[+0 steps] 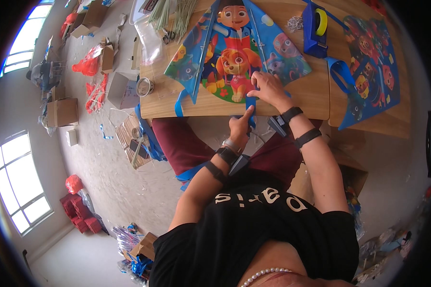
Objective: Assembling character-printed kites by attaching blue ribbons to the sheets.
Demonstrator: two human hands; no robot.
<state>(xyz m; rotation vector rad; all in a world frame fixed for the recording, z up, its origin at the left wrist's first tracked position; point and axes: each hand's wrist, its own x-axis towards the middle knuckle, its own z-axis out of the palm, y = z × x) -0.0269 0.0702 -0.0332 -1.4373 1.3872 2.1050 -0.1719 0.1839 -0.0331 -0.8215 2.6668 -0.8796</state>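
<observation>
A kite (237, 57) printed with cartoon figures lies on the wooden table in front of me, its lower tip toward me. A blue ribbon (251, 102) runs from its bottom edge over the table's near edge. My left hand (239, 129) grips this ribbon just off that edge, a finger pointing up along it. Above it, my right hand (271, 91) rests at the kite's bottom edge. Its thumb touches the ribbon's upper end, and the bent index finger stands a little apart from the thumb. Another blue ribbon (179, 103) hangs from the kite's left side.
A blue tape dispenser (315, 36) with a yellow roll stands right of the kite. Farther right lies a second printed kite (376, 67). A round tape roll (144, 86) sits at the table's left edge, and pale green sticks (170, 14) at the back. Cardboard boxes (62, 112) stand on the floor.
</observation>
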